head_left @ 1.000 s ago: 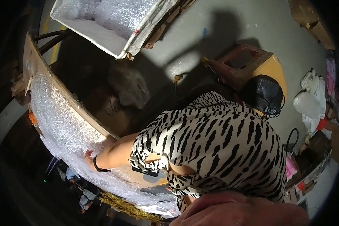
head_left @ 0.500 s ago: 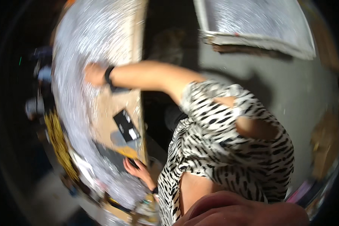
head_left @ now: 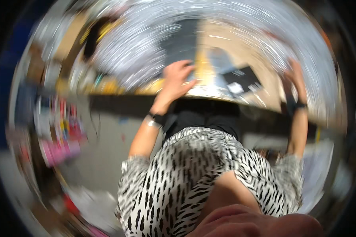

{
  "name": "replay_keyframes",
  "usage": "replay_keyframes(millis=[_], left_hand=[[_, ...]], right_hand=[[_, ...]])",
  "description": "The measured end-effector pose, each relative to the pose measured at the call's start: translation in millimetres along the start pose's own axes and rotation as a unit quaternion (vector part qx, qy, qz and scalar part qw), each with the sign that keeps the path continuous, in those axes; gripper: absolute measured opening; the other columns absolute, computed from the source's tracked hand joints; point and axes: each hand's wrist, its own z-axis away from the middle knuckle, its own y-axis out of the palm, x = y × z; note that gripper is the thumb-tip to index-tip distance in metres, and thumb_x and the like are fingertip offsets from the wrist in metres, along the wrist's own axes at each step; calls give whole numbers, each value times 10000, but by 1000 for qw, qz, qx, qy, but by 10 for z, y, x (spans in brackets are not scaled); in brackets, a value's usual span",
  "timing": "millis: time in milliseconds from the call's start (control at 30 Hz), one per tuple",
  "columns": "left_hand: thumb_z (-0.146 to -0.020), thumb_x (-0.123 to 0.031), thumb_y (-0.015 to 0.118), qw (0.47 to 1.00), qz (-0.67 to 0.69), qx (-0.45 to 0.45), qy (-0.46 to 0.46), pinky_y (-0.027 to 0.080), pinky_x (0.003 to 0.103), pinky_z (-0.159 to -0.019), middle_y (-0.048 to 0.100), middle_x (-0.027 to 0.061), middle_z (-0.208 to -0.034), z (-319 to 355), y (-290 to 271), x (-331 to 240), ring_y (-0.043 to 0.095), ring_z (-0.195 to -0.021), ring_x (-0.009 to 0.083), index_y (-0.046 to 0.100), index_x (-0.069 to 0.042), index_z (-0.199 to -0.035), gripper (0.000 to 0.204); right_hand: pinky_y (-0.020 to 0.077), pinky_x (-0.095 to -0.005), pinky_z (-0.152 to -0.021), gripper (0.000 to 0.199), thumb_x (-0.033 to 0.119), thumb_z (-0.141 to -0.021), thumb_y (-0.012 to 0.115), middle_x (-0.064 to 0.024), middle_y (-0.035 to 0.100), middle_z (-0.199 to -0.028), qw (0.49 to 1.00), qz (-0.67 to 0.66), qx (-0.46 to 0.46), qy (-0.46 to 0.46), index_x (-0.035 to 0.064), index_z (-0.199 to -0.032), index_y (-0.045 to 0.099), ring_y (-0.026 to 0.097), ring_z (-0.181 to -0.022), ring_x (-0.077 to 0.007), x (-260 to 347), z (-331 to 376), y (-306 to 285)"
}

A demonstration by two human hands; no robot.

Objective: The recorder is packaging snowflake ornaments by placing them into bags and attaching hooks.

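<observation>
My left hand [head_left: 178, 79] hangs over the near edge of the table, beside a yellow strip [head_left: 202, 67]. Its fingers are curled, with a small dark thing at the fingertips that is too blurred to name. Further right, my right hand [head_left: 296, 79] reaches over the table's right part, by crinkled clear plastic wrap [head_left: 318, 63]. Its fingers look apart, though smeared, and I make out nothing between them. A dark shape lies below its wrist. Between my hands, a black flat package [head_left: 244, 80] with a white label rests on brown cardboard [head_left: 225, 33].
Behind my left hand lies a dark grey sheet [head_left: 181, 39], with more crinkled plastic around it. A bluish-grey flat piece [head_left: 221, 59] is next to the black package. Pink and multicoloured items [head_left: 61, 134] stand at the left, below table height. My body is close to the table edge.
My view has swung round, so the table now lies across the top. My right hand has drawn back from its far reach over the plastic. The left stays near the table edge.
</observation>
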Motion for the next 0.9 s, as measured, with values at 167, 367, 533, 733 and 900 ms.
replay_keyframes(millis=[167,367,533,733,900], left_hand=[[-705,-372,681,997,47,-68,3,363,393,-828,566,25,-1012,158,-113,169,494,-1008,244,647,-143,-943,332],[-693,-360,679,997,12,-58,-50,346,377,-812,556,1,-959,119,109,58,469,-987,220,683,-224,-870,223],[-730,-345,633,997,-6,-27,-72,315,490,-892,568,42,-988,49,72,-58,461,-1044,258,700,-215,-897,222],[-749,-358,631,996,-21,-40,-79,290,487,-943,561,54,-1020,-25,181,-66,444,-1059,260,691,-183,-931,260],[-711,-314,658,995,-1,-59,-86,301,439,-909,547,35,-1001,6,105,-80,432,-1055,241,697,-157,-872,228]], right_hand=[[427,-366,-835,423,112,-690,735,-128,562,-978,990,-137,18,39,-10,-1046,543,525,-931,-265,64,-64,-164],[358,-294,-750,363,119,-710,727,-60,437,-865,989,-76,128,7,-3,-968,502,393,-810,-190,1,-213,-269],[391,-347,-708,369,212,-686,769,-72,488,-807,991,-41,124,-19,-11,-845,522,449,-768,-210,114,-670,-278],[394,-353,-706,369,218,-682,771,-79,496,-803,990,7,119,-73,-11,-836,526,454,-765,-216,536,-1052,-609],[395,-358,-704,369,223,-679,773,-85,502,-799,989,42,120,-72,-10,-828,529,459,-763,-220,567,-934,-820]])
